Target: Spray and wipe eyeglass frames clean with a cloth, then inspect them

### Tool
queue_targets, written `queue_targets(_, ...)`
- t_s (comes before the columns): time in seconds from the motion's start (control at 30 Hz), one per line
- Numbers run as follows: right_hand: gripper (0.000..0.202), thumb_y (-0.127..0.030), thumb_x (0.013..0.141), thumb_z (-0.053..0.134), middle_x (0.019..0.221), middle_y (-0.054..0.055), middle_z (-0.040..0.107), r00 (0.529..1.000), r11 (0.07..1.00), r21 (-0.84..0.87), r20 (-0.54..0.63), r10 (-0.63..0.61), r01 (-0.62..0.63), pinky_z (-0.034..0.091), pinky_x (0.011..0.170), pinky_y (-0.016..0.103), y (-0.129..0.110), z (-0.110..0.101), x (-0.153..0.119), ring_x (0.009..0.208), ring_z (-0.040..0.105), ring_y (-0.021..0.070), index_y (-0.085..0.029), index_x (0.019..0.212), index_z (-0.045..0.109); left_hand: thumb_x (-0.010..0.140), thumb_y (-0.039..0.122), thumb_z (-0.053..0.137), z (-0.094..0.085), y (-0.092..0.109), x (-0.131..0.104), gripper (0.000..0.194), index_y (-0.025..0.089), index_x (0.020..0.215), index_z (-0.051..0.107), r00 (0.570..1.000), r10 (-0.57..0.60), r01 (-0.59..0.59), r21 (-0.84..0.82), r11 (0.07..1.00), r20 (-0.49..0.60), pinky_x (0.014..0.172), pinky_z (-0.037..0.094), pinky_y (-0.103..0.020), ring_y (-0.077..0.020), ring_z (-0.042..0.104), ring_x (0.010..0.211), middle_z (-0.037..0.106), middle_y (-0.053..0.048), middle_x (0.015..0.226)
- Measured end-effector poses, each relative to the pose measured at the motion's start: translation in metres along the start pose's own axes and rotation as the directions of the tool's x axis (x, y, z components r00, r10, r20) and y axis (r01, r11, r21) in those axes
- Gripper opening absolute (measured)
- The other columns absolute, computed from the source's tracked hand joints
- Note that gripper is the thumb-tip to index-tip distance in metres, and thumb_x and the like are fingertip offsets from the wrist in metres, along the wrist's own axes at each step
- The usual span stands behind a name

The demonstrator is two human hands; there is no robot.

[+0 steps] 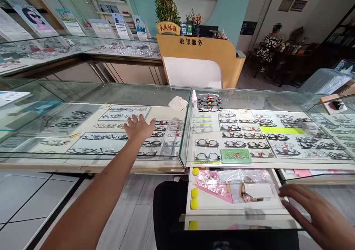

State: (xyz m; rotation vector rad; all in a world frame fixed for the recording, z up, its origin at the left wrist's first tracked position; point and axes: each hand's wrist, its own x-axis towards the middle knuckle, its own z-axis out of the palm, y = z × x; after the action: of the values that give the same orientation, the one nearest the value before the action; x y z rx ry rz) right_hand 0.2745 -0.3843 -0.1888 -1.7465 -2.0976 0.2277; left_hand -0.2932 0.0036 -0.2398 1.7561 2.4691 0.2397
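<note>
My left hand (pixel 139 127) rests with spread fingers over the glass top of the left display case (pixel 163 94), holding nothing. Beneath that glass lie several rows of eyeglass frames. At the lower right, my right hand (pixel 313 213) is beside the pulled-out drawer (pixel 235 209), its fingers apart and nothing seen in them. In the drawer are a pink plastic packet (pixel 212 183), clear plastic bags (pixel 241 175), a brown and white packet (pixel 256 192) and several yellow round pieces (pixel 194 193). A crumpled white cloth (pixel 178 103) sits on the left case near the seam.
A small white bottle (pixel 194 98) and a stack of eyeglass frames (pixel 209 102) stand by the seam. On the right are more display rows and a small stand (pixel 332 104). Beyond is a wooden counter (pixel 194 46); a person (pixel 267 46) sits far right.
</note>
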Motion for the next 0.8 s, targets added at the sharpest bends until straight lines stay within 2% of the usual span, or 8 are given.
queue_targets(0.1,0.023,-0.05,0.099,0.068,0.117,0.004,0.087,0.995,0.994,-0.067,0.063,-0.081,0.085,0.069,0.084,0.063,-0.007,-0.004,0.084,0.104,0.083,0.0395,-0.05,0.118,0.082,0.104,0.073,0.023,0.001,-0.001,0.0,0.102,0.002,0.177,0.033,1.0,0.003,-0.003,-0.004,1.0,-0.005,0.138,0.017,-0.069,-0.0485,0.015,0.175,0.019,-0.028,0.187)
queue_targets(0.2,0.031,-0.048,0.107,0.057,0.117,0.012,0.086,0.973,0.96,-0.16,0.027,-0.23,0.232,0.062,0.101,0.065,-0.023,0.006,0.2,0.112,0.077,0.0406,-0.033,0.11,0.084,0.104,0.074,0.023,0.002,-0.001,-0.003,0.103,0.002,0.176,0.035,1.0,0.004,-0.004,-0.019,1.0,-0.024,0.138,0.018,-0.069,-0.0482,0.016,0.175,0.021,-0.029,0.187)
queue_targets(0.3,0.038,-0.037,0.109,0.052,0.14,0.016,0.08,0.942,0.905,-0.289,-0.029,-0.333,0.311,0.054,0.114,0.062,-0.042,0.033,0.314,0.133,0.067,0.0411,-0.021,0.121,0.084,0.103,0.074,0.023,0.002,-0.001,-0.005,0.103,0.002,0.176,0.036,0.999,0.005,-0.006,-0.042,0.999,-0.037,0.138,0.017,-0.069,-0.0481,0.017,0.175,0.022,-0.028,0.187)
queue_targets(0.4,0.048,-0.033,0.104,0.06,0.169,0.019,0.06,0.948,0.855,-0.416,0.065,-0.311,0.309,0.046,0.122,0.064,-0.058,0.067,0.395,0.156,0.048,0.0462,-0.01,0.143,0.076,0.103,0.075,0.024,0.003,-0.001,-0.005,0.103,0.003,0.176,0.036,0.999,0.004,-0.006,-0.056,0.998,-0.047,0.138,0.017,-0.07,-0.0478,0.017,0.175,0.022,-0.028,0.187)
queue_targets(0.47,0.049,-0.034,0.104,0.061,0.172,0.021,0.057,0.947,0.824,-0.467,0.145,-0.287,0.321,0.04,0.126,0.063,-0.063,0.088,0.426,0.159,0.044,0.0466,-0.008,0.141,0.077,0.103,0.075,0.025,0.003,-0.001,-0.005,0.103,0.003,0.175,0.037,0.999,0.001,-0.004,-0.058,0.998,-0.052,0.138,0.017,-0.07,-0.0478,0.017,0.175,0.023,-0.028,0.186)
queue_targets(0.53,0.046,-0.032,0.105,0.058,0.172,0.021,0.058,0.943,0.805,-0.493,0.195,-0.268,0.331,0.036,0.129,0.06,-0.065,0.103,0.441,0.159,0.044,0.0449,-0.007,0.137,0.079,0.103,0.074,0.025,0.003,-0.001,-0.004,0.103,0.002,0.175,0.038,0.999,-0.001,-0.001,-0.056,0.998,-0.052,0.138,0.018,-0.07,-0.048,0.018,0.174,0.023,-0.028,0.186)
queue_targets(0.67,0.045,-0.025,0.106,0.051,0.164,0.023,0.064,0.947,0.802,-0.504,0.198,-0.254,0.32,0.036,0.126,0.057,-0.061,0.121,0.45,0.152,0.05,0.0432,-0.005,0.131,0.082,0.103,0.074,0.024,0.003,-0.001,-0.003,0.103,0.002,0.175,0.036,0.999,-0.005,0.003,-0.047,0.999,-0.04,0.137,0.017,-0.071,-0.0485,0.017,0.174,0.021,-0.028,0.187)
queue_targets(0.8,0.046,-0.026,0.106,0.048,0.154,0.025,0.069,0.953,0.814,-0.498,0.196,-0.231,0.299,0.042,0.117,0.057,-0.054,0.127,0.455,0.143,0.052,0.0432,-0.006,0.127,0.084,0.103,0.074,0.024,0.002,0.0,-0.004,0.103,0.002,0.176,0.035,1.0,-0.003,0.001,-0.043,0.999,-0.03,0.137,0.018,-0.072,-0.0485,0.016,0.174,0.02,-0.028,0.187)
